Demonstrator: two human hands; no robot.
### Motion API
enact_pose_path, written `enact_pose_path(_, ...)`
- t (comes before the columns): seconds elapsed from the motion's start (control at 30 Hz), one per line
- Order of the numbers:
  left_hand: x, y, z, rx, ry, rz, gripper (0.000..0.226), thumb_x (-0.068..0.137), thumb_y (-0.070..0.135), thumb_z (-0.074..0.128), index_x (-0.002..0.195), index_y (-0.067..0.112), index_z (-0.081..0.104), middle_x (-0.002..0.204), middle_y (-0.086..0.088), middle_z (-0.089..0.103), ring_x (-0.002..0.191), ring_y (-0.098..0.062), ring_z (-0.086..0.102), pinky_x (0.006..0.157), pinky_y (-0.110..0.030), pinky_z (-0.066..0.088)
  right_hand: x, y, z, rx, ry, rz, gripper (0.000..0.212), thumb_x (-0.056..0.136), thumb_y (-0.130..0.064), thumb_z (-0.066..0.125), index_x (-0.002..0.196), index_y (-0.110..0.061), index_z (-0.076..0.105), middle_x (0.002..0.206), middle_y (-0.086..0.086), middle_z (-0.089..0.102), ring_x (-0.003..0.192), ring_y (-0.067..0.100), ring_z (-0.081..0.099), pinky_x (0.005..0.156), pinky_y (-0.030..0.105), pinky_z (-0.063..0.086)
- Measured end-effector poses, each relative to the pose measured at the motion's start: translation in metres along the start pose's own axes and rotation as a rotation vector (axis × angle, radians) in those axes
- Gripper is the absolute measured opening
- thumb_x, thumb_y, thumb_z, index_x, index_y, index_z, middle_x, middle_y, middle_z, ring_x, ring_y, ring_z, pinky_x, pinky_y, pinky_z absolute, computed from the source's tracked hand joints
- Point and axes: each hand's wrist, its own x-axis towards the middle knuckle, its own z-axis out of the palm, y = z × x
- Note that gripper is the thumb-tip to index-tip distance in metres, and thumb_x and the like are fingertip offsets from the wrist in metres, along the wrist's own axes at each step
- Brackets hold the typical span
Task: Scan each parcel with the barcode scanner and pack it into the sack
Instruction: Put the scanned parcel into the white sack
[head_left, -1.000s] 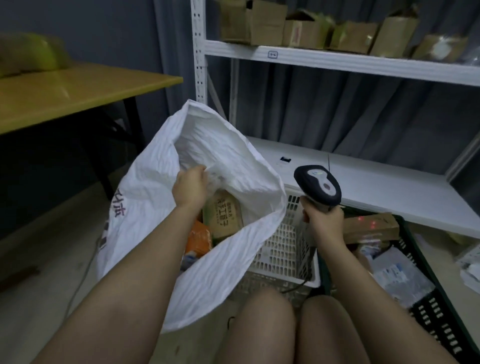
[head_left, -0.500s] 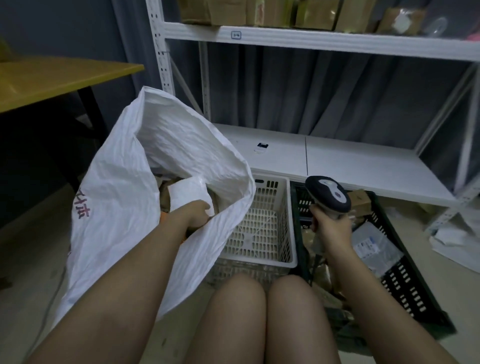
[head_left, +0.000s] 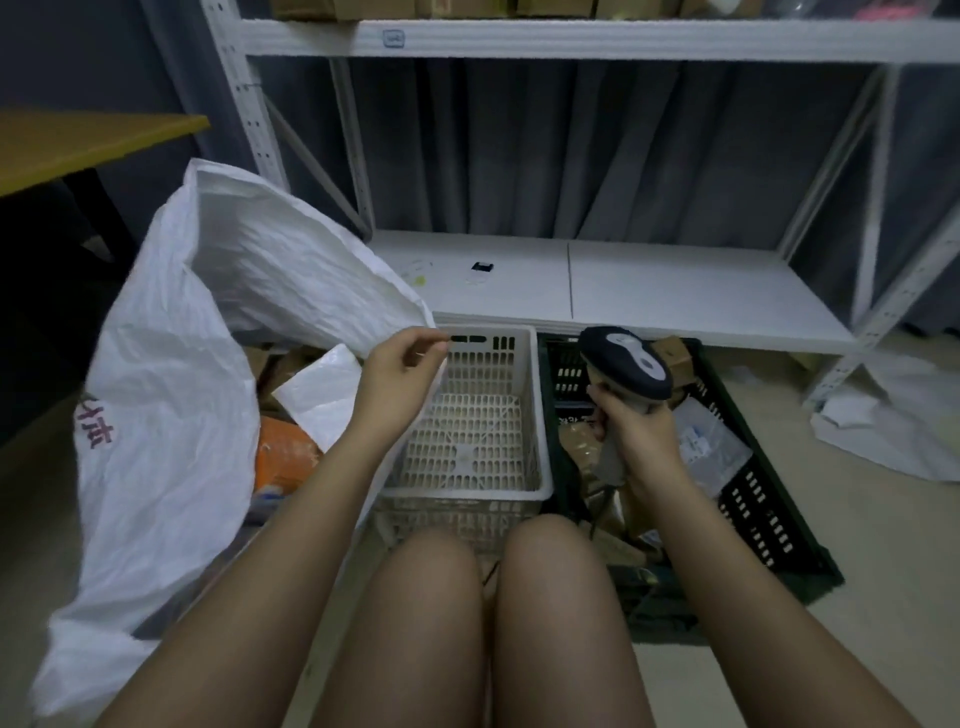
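**Scanner in hand beside an open sack**

A person's right hand grips the handle of a scanner, its dark head tilted up over the black crate of parcels. The left hand hangs above the white basket, fingers loosely curled and holding nothing, just beside the sack's rim. The sack stands open to the left of that hand (red lettering on its side), with a white parcel and an orange parcel inside its mouth. Beyond both hands runs a white shelf; a yellow desk lies far to the left.
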Motion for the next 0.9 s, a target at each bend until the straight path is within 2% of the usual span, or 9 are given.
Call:
enact_pose_path(0.1,0.000,0.017,0.045,-0.053,-0.109,0.013,0.012,0.095,0.018,0.059,0.095,0.027,0.067,0.090,0.011,0.067,0.088,-0.010,0.063,0.082,-0.024,0.051,0.005,0.007,-0.027,0.063,0.108,0.056,0.012,0.086,-0.012,0.070,0.079,-0.008,0.062,0.057,0.003,0.058,0.048,0.011,0.052,0.049,0.020,0.045)
enact_pose_path(0.2,-0.001,0.019,0.098,-0.056,-0.238,-0.036,0.011,0.095,0.019,0.058,0.096,0.027,0.065,0.088,0.008,0.064,0.086,-0.013,0.061,0.079,-0.026,0.050,0.016,0.016,-0.061,0.105,0.200,0.081,0.015,0.087,-0.011,0.069,0.074,-0.010,0.060,0.055,0.001,0.057,0.049,0.014,0.051,0.054,0.028,0.043)
enact_pose_path(0.27,0.001,0.010,0.133,-0.051,-0.289,-0.091,0.010,0.095,0.018,0.058,0.099,0.023,0.065,0.086,0.006,0.061,0.084,-0.013,0.058,0.077,-0.026,0.048,0.024,0.026,-0.086,0.104,0.243,0.092,0.009,0.084,-0.014,0.071,0.084,-0.009,0.063,0.060,0.001,0.060,0.055,0.016,0.053,0.061,0.034,0.044)
enact_pose_path(0.3,0.002,0.003,0.150,-0.046,-0.306,-0.135,0.010,0.095,0.018,0.059,0.101,0.021,0.065,0.085,0.007,0.060,0.084,-0.012,0.057,0.078,-0.026,0.047,0.027,0.031,-0.097,0.107,0.263,0.106,0.016,0.081,-0.016,0.073,0.092,-0.009,0.063,0.066,0.001,0.061,0.059,0.016,0.055,0.064,0.035,0.045)
enact_pose_path(0.37,0.007,-0.015,0.180,-0.016,-0.355,-0.224,0.013,0.095,0.019,0.059,0.107,0.017,0.064,0.083,0.009,0.057,0.080,-0.009,0.055,0.078,-0.025,0.043,0.036,0.042,-0.115,0.147,0.280,0.135,0.018,0.081,-0.015,0.073,0.096,-0.009,0.063,0.069,0.002,0.060,0.056,0.014,0.056,0.059,0.031,0.047)
enact_pose_path(0.43,0.015,-0.038,0.207,0.028,-0.403,-0.297,0.019,0.095,0.020,0.059,0.112,0.013,0.062,0.082,0.009,0.055,0.078,-0.006,0.053,0.077,-0.023,0.040,0.048,0.053,-0.124,0.187,0.277,0.163,0.007,0.086,-0.008,0.068,0.083,-0.010,0.062,0.062,0.003,0.057,0.048,0.012,0.052,0.049,0.026,0.045)
enact_pose_path(0.6,0.035,-0.105,0.267,0.152,-0.515,-0.407,0.018,0.094,0.020,0.061,0.111,0.013,0.060,0.101,-0.003,0.059,0.094,-0.015,0.056,0.077,-0.021,0.039,0.094,0.075,-0.123,0.271,0.264,0.182,0.012,0.088,-0.007,0.066,0.080,-0.012,0.059,0.059,0.001,0.054,0.048,0.012,0.049,0.047,0.023,0.044)
enact_pose_path(0.8,0.063,-0.176,0.324,0.225,-0.724,-0.408,0.030,0.092,0.012,0.061,0.121,0.007,0.058,0.108,-0.005,0.055,0.104,-0.019,0.054,0.086,-0.022,0.040,0.157,0.109,-0.116,0.141,0.252,0.248,0.016,0.089,-0.011,0.065,0.074,-0.013,0.059,0.057,0.002,0.054,0.049,0.013,0.049,0.051,0.026,0.044)
enact_pose_path(0.9,0.082,-0.205,0.352,0.344,-0.831,-0.244,0.035,0.089,0.007,0.061,0.124,0.011,0.058,0.123,-0.008,0.057,0.111,-0.021,0.055,0.093,-0.026,0.044,0.179,0.136,-0.114,0.162,0.272,0.347,0.012,0.089,-0.012,0.064,0.078,-0.012,0.059,0.060,0.003,0.054,0.050,0.014,0.048,0.055,0.027,0.041)
